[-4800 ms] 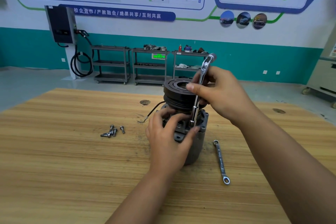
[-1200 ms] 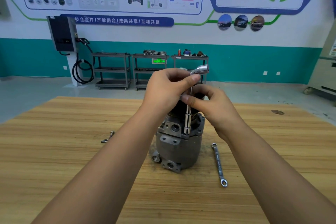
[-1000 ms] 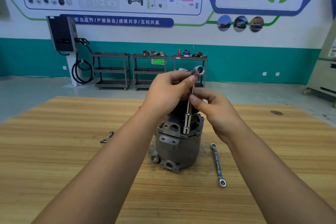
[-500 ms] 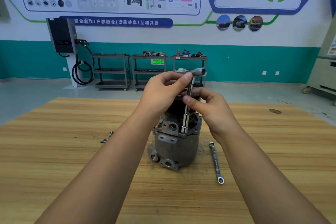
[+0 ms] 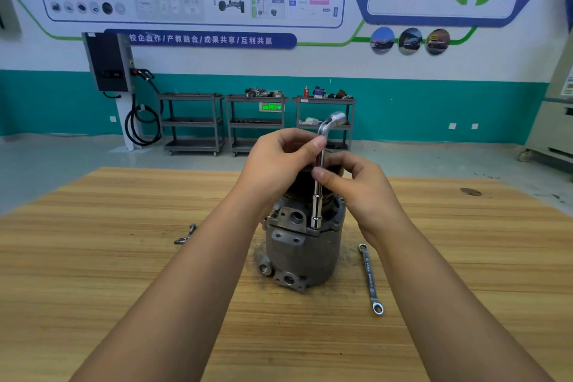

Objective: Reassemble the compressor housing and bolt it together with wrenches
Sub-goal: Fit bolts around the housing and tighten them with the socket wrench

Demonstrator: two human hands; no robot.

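Teal and white walls hung with printed boards are seen behind a wooden surface. At far left a dark charging box is mounted on the wall, with a black cable looped below it, and three shelf carts are lined up beside it. A few loose bolts are laid on the surface, left of centre and apart from everything else. The left hand is curled round the upper shaft of a bent socket wrench, just under its bend, with the thumb pressed against the metal. The wrench is held upright, its socket end seated on the top flange of the grey compressor housing, which is stood on end at the middle of the surface. The right hand is closed in a pinch on the middle of the shaft. A flat ring wrench is laid just right of the housing, untouched
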